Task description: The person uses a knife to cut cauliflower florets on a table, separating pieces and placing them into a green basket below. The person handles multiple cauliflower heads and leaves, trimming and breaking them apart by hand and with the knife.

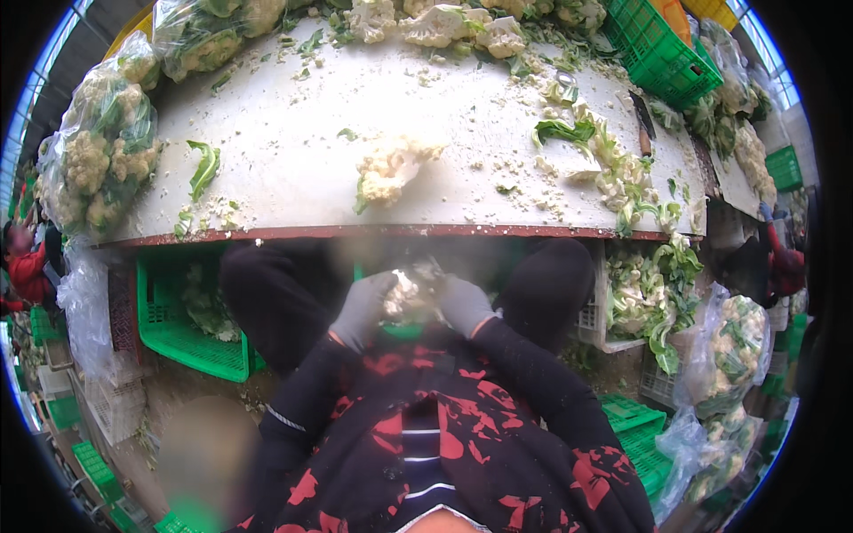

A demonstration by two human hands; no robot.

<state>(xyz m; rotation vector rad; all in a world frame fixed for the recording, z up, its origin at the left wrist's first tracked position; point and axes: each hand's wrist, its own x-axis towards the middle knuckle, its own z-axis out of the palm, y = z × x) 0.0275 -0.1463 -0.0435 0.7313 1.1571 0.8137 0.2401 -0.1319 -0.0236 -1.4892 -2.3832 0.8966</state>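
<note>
Low in front of my body, between my knees, my gloved left hand (364, 308) grips one side of a piece of cauliflower (402, 293). My gloved right hand (464, 305) is at the other side of it; a blur on the view hides its fingertips, and whether they hold a tool cannot be told. Beyond the hands, a cauliflower piece (393, 170) lies near the front edge of the white tabletop (286, 146). A knife with a wooden handle (643, 126) rests at the table's right side.
Bagged cauliflower (100, 146) stands at the table's left. Leaf and stem trimmings (616, 166) run down the right side into a white crate (593, 320). Green crates stand at lower left (193, 356) and upper right (653, 53). People in red (26, 266) are at both far sides.
</note>
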